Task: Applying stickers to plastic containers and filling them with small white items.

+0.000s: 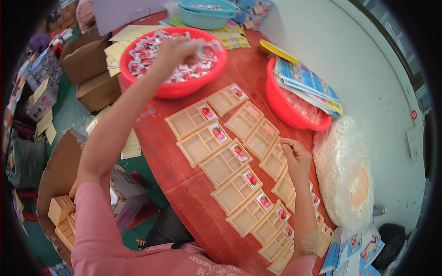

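Red tabletop (170,179) curves across the middle of our view, a pale wall (382,92) rising to its right. On it we have shallow tan trays (222,166) laid out in two slanting rows, each divided into a wide compartment and smaller ones. Strawberry-printed pieces (240,152) sit in a corner compartment of the nearer row's trays. Our right hand (297,156) is at the other row, fingertips bunched close together by a tray's edge; we cannot tell whether they pinch anything.

Well apart from it, our left hand (177,53) is over a red basin (177,91) heaped with small white-and-red wrapped packets (143,55). Its fingers are curled but blurred, perhaps around some clear wrapping, so we cannot be sure of its hold.

Beyond this basin stand teal basins (202,19). To the right, a second red basin (278,101) carries blue booklets (308,85) above pinkish contents, and near it slumps a bulging clear plastic bag (338,156). At our lower left, a cardboard box (55,165) holds tan wooden pieces (61,209).
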Demonstrator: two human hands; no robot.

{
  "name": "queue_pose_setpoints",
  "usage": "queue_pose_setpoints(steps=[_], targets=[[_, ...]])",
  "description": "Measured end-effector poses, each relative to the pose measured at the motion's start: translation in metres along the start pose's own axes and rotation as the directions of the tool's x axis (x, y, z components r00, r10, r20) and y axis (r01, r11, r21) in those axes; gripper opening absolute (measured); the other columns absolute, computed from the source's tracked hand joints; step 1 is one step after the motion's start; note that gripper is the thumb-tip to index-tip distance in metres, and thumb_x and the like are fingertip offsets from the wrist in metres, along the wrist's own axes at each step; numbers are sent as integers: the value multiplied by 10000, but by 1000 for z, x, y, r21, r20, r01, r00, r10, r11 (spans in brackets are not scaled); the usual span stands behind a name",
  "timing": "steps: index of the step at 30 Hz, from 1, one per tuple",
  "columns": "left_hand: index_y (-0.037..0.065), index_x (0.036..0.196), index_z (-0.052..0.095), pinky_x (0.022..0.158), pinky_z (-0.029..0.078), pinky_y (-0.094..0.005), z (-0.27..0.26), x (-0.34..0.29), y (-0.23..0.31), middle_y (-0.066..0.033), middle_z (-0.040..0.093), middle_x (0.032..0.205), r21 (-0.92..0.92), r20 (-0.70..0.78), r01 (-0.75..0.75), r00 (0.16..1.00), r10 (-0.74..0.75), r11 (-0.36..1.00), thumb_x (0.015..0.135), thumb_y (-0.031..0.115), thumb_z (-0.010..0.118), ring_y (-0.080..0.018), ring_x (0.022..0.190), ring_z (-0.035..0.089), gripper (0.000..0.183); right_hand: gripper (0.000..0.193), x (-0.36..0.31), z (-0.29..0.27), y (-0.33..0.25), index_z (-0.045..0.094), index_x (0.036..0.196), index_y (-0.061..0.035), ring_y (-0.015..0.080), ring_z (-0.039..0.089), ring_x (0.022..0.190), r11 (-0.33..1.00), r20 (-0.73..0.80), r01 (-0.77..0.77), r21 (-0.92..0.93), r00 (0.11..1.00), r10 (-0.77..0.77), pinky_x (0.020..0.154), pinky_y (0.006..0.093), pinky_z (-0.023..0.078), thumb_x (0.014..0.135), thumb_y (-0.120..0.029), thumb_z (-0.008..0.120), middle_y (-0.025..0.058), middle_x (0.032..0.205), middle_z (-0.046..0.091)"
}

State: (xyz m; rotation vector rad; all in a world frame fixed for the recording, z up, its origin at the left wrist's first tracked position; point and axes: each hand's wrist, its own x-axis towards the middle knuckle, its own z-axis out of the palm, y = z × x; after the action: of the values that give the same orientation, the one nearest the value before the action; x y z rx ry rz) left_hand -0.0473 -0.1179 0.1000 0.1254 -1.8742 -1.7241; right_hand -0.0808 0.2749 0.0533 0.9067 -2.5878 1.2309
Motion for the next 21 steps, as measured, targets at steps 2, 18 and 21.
queue_pose_setpoints(steps=[2, 18, 21], targets=[[-37, 947, 612, 588, 528, -227, 21, -28, 15, -81, 618, 778, -202, 119, 152, 984, -130, 967, 813, 157, 618, -118, 647, 606, 236, 206, 10, 16, -20, 604, 1020, 18, 89, 575, 767, 876, 145, -177, 449, 982, 124, 651, 218, 461, 870, -105, 535, 49, 886, 637], [-15, 1021, 550, 664, 550, -234, 86, -77, -25, -87, 618, 890, -360, 536, 672, 717, -447, 647, 877, 159, 546, -150, 747, 630, 225, 100, 74, 39, 16, 589, 891, -6, 67, 561, 601, 771, 72, -336, 541, 932, 356, 500, 178, 451, 814, -69, 603, 18, 680, 586], [-16, 990, 538, 668, 554, -233, 93, -79, -37, -88, 607, 886, -381, 545, 744, 660, -516, 549, 882, 126, 517, -162, 742, 631, 180, 104, 72, 45, 43, 594, 855, 35, 106, 612, 618, 803, 26, -384, 455, 908, 419, 507, 230, 509, 788, -44, 587, 56, 687, 607]])
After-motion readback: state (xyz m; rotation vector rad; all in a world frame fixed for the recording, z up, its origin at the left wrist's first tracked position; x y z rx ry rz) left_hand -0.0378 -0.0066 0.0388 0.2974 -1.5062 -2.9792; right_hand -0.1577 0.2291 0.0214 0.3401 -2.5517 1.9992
